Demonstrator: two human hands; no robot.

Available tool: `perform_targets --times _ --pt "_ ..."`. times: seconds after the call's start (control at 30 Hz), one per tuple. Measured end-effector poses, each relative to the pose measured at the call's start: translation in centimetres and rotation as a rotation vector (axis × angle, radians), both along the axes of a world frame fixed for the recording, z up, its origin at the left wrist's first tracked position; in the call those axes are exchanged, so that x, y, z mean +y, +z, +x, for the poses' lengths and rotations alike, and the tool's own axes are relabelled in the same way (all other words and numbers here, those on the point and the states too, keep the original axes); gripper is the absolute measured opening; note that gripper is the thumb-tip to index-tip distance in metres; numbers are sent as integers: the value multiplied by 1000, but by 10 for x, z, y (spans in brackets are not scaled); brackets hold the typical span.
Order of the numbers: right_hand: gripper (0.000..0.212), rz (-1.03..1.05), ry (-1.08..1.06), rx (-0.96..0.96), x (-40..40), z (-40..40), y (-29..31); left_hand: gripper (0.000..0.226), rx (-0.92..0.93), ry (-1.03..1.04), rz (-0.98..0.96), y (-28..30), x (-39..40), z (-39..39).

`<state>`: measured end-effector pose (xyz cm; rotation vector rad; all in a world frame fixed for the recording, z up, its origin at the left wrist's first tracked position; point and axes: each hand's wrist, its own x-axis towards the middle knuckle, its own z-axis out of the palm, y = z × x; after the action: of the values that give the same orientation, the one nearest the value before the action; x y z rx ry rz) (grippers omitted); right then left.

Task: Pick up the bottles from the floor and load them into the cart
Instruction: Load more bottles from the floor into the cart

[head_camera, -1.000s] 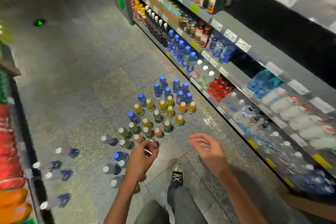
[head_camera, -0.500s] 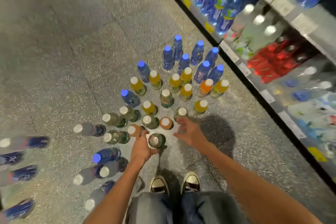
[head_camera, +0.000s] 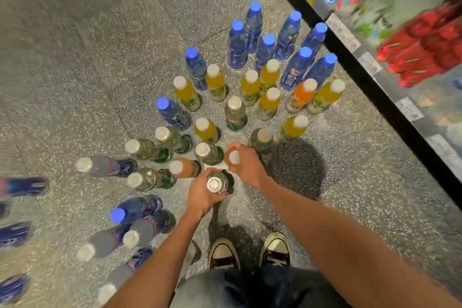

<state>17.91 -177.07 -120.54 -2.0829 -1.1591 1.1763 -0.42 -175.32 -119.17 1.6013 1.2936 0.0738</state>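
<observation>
Several bottles stand upright on the speckled floor [head_camera: 75,70]: blue-capped water bottles [head_camera: 237,45] at the back, yellow juice bottles [head_camera: 268,102] in the middle, greenish tea bottles [head_camera: 146,149] nearer me. My left hand [head_camera: 202,195] grips a green bottle with a silvery cap [head_camera: 215,184] close to my feet. My right hand [head_camera: 246,166] holds an orange bottle with a white cap [head_camera: 233,157] just beside it. Both bottles are near floor level. No cart is in view.
A store shelf [head_camera: 370,67] with a black base runs along the right, stocked with blue, pale and red bottles. More grey and blue bottles [head_camera: 105,165] stand at the left. My two shoes [head_camera: 250,252] are directly below the hands.
I have bent down toward the floor, so the bottles look closer. My left hand still grips the green bottle. My right hand reached in and closed round the orange bottle.
</observation>
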Motion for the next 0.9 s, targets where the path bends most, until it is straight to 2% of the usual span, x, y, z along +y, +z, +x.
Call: perform_targets --times 0.13,0.23,0.37,0.57,0.73,0.9 --pt "36 48 -197 166 -32 -1 69 74 23 11 23 66 -1 -2" --pt "46 37 -333 236 -56 2 156 66 23 33 62 144 -4 0" --pt "49 -3 -449 84 -102 8 291 65 2 46 65 273 -23 12" --pt "56 61 -836 138 -190 17 479 69 -37 -101 91 455 -66 41" --pt "50 136 -1068 97 -272 25 608 72 -100 -295 102 556 -114 81" --pt "45 154 -1173 -54 -382 31 688 72 -213 -489 144 625 -190 133"
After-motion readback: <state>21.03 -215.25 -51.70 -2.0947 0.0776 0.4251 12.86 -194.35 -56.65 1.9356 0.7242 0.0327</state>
